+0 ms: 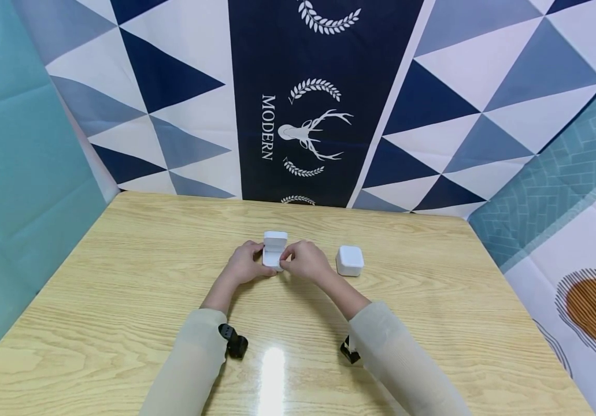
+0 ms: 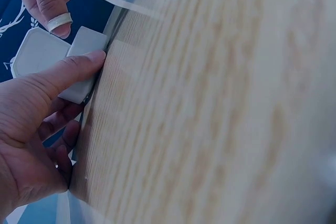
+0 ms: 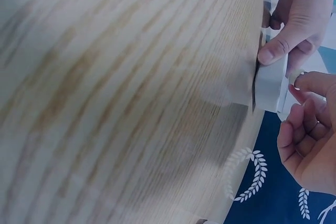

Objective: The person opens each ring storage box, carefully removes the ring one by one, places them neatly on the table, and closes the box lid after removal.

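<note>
An open white ring box point(image 1: 271, 258) stands on the table, its lid point(image 1: 275, 237) raised at the back. My left hand point(image 1: 245, 263) grips the box's base from the left, thumb along the front in the left wrist view and the other fingers partly hidden behind. Over the box's right side, my right hand point(image 1: 306, 260) pinches a pale, shiny ring point(image 2: 59, 21) between thumb and forefinger. In the right wrist view the ring point(image 3: 296, 76) is at the box's upper edge; whether it touches the inside cannot be told.
A second white box point(image 1: 350, 260), closed, stands to the right of my right hand. The wood-grain table point(image 1: 147, 289) ends at a patterned cloth backdrop point(image 1: 324, 144). Dark wrist cameras point(image 1: 235, 344) sit on both forearms, close above the table.
</note>
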`<state>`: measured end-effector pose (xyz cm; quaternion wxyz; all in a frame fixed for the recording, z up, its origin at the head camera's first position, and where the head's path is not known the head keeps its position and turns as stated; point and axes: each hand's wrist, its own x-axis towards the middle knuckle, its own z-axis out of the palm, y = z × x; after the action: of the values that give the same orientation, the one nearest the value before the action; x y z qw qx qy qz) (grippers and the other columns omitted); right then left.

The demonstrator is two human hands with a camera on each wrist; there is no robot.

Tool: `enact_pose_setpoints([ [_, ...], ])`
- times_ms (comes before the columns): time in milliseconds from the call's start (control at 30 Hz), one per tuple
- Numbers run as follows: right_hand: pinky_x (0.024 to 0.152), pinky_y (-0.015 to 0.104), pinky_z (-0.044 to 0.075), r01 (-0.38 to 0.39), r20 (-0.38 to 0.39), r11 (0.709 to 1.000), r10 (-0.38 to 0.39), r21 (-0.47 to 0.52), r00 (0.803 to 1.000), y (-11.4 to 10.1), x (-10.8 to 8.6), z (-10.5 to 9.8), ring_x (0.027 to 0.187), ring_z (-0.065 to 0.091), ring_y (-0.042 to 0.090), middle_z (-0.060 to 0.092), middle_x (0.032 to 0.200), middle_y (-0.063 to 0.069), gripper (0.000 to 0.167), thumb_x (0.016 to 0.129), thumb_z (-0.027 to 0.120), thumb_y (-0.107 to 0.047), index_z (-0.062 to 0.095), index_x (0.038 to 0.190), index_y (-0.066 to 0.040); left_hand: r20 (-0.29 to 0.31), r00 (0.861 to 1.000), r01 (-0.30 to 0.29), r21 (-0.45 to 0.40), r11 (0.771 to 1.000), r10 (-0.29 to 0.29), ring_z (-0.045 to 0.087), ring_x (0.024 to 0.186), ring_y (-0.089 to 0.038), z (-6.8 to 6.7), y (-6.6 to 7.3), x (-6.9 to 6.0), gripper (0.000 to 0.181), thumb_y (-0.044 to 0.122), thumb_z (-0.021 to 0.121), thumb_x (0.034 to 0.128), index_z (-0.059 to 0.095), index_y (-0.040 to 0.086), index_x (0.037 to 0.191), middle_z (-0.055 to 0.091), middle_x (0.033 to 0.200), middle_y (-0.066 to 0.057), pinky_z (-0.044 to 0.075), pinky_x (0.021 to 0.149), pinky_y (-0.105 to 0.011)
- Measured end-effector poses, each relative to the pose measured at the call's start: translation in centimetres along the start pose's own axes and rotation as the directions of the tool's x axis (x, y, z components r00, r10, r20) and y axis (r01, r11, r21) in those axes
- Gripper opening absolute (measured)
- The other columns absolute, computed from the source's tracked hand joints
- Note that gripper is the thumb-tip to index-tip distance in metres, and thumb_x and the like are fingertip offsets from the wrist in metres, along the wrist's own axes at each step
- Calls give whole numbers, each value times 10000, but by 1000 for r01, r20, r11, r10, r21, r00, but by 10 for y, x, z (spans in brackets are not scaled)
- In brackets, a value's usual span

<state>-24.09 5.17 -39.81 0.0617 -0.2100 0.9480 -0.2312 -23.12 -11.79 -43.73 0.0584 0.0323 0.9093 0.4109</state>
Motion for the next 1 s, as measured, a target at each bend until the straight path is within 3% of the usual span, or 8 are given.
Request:
enact_pose_setpoints([
  [267,512,194,351,29,1,1000,-29,-3,1000,-1,-2,1,575,466,68,623,691,-41,81,818,674,-175,737,803,-126,0,1000,-8,14,1000,8,515,1160,-281,1,-3,1,733,262,810,719,502,-5,1328,567,1192,-120,401,1016,-431],
  [1000,506,194,349,50,48,999,-49,-20,998,-13,-8,2,531,445,53,566,561,-69,97,801,695,-211,730,805,-120,8,1000,-29,3,1000,29,514,1173,-290,1,-5,3,705,234,790,738,495,1,1335,561,1214,-131,408,1011,-432],
])
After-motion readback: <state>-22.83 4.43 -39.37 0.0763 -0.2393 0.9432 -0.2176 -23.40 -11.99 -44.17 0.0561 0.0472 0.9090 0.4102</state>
